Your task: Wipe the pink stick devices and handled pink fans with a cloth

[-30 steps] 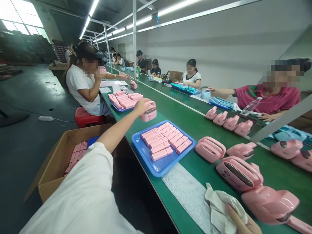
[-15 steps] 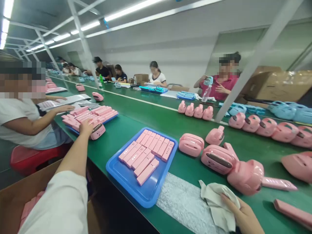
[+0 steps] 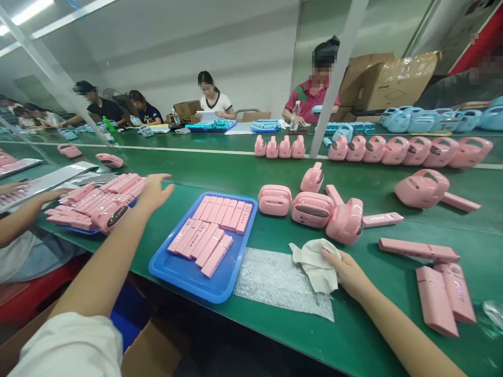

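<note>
My left hand (image 3: 155, 192) is in the air beside the left pile, fingers stretched out and holding nothing. Next to its forearm, a pink handled device with a dark window (image 3: 115, 215) rests against a heap of pink bars (image 3: 92, 201) on a blue tray. My right hand (image 3: 348, 269) grips a crumpled pale cloth (image 3: 316, 264) over a strip of bubble wrap (image 3: 271, 280). Between my hands lies a blue tray (image 3: 214, 290) with two rows of pink bars (image 3: 204, 238). Right of it are a pink rounded device (image 3: 275, 200) and another with a dark window (image 3: 312, 209).
Pink handled devices (image 3: 396, 150) line the green bench (image 3: 220, 173) behind a post (image 3: 334, 68). Loose pink bars (image 3: 436, 298) lie at the right. A co-worker's arm (image 3: 23, 212) reaches in at the left. Several people sit across the bench near blue devices (image 3: 422, 120).
My left hand has let go of the pink device by the left pile and moved right, opening. My right hand still holds the cloth. The view has turned right.
</note>
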`<state>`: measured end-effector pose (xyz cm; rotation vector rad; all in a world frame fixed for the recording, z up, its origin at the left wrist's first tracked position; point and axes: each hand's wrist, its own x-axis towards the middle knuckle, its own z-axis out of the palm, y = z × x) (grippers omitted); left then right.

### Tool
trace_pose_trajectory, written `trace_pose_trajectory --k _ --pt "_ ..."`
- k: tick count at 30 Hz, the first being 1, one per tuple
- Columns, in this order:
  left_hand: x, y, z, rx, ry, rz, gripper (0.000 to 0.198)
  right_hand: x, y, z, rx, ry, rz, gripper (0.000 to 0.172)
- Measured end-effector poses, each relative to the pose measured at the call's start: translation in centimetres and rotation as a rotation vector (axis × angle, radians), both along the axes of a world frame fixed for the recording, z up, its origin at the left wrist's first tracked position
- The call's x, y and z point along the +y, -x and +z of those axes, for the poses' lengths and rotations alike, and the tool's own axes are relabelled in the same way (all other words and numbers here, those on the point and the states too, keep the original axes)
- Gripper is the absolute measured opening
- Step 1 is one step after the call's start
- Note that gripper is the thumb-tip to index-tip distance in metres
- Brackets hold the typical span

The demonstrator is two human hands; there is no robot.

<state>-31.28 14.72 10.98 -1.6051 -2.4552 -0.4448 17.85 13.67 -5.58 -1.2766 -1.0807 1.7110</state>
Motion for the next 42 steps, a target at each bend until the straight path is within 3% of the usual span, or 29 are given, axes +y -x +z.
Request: trace_pose_trajectory --k 3,6,8,10,14,18,20,22,24,27,30,34,37,42 --pt "3.7 -9.9 -1.3 0.015 0.102 -0.33 0.044 -0.2 -0.1 0.6 0.072 0.012 -0.014 0.059" --pt "6.8 -18.9 -2.9 0.067 0.143 -0.528 0.052 -0.4 -0.1 1.4 0.091 0.001 -0.04 0.06" --pt "8.5 -23.0 -3.7 0.101 0.191 -0.579 0.055 -0.5 -0.2 1.8 0.099 -0.002 -0.053 0.061" --pt "9.8 -25.1 -4.1 0.131 0.229 -0.578 0.044 -0.6 -0.4 2.2 0.109 -0.006 -0.069 0.061" --pt "9.7 -25.6 -3.7 0.18 0.213 -0.525 0.03 -0.5 -1.1 2.8 0.148 -0.021 -0.115 0.06" --pt "6.1 -25.3 -2.1 0.211 0.128 -0.528 0.034 -0.4 -1.8 3.0 0.194 -0.045 -0.17 0.061" --pt "4.0 -25.5 -1.6 0.189 0.07 -0.611 0.035 -0.2 -2.0 2.9 0.2 -0.071 -0.209 0.06" --pt "2.1 -25.9 -1.9 0.026 -0.034 -0.768 0.029 0.0 -2.1 2.6 0.191 -0.106 -0.256 0.058" --pt "0.5 -26.5 -3.0 -0.204 -0.122 -0.894 0.021 0.0 -2.2 2.3 0.164 -0.156 -0.307 0.058" --pt "-1.3 -27.7 -5.5 -0.428 -0.13 -0.969 0.023 -0.3 -2.4 2.0 0.091 -0.271 -0.361 0.059" --pt "-2.3 -29.2 -8.1 -0.476 -0.165 -1.116 0.019 -0.9 -2.3 1.9 -0.019 -0.423 -0.335 0.059" --pt "-2.7 -30.6 -10.5 -0.403 -0.372 -1.281 0.018 -1.6 -1.5 1.6 -0.126 -0.588 -0.132 0.058" --pt "-2.7 -30.8 -11.4 -0.413 -0.485 -1.261 0.017 -2.1 -0.8 1.3 -0.266 -0.817 0.044 0.052" --pt "-2.2 -29.8 -12.1 -0.586 -0.472 -1.155 0.017 -2.9 -0.2 0.7 -0.378 -1.382 0.242 0.038"
